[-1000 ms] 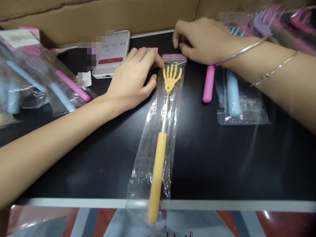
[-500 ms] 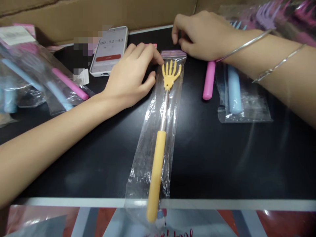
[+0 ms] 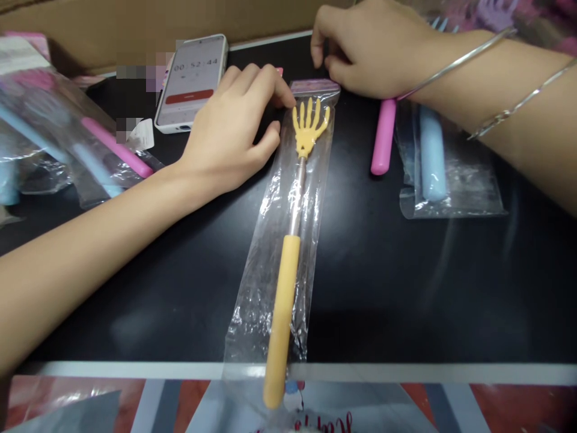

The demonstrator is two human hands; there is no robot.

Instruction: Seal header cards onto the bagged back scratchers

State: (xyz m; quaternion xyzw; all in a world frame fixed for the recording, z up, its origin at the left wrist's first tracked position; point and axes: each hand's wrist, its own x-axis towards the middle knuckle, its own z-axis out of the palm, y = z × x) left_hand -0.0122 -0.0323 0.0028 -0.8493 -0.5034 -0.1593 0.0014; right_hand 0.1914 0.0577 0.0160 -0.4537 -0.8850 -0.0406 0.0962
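A yellow back scratcher (image 3: 282,294) with a hand-shaped head and a metal shaft lies inside a clear plastic bag (image 3: 252,288). Its handle end reaches over the table's front edge. My left hand (image 3: 234,120) rests at the bag's upper left, fingers bent, thumb apart, index fingertip at the bag's edge beside the yellow head. Beyond the bag's top, to the right, is my right hand (image 3: 360,51), loosely curled with nothing visible in it. A pink handle (image 3: 384,138) sticks out from under my right wrist, next to a bagged blue handle (image 3: 433,156).
A phone (image 3: 192,84) with a running timer lies behind my left hand. Several bagged back scratchers, one with a pink handle (image 3: 117,147), lie at the left; more are piled at the far right. A cardboard wall (image 3: 252,24) stands behind the black table (image 3: 406,288).
The view has shifted slightly, and the phone's timer has advanced by a second. Both hands and the bagged back scratcher keep nearly the same places relative to each other.
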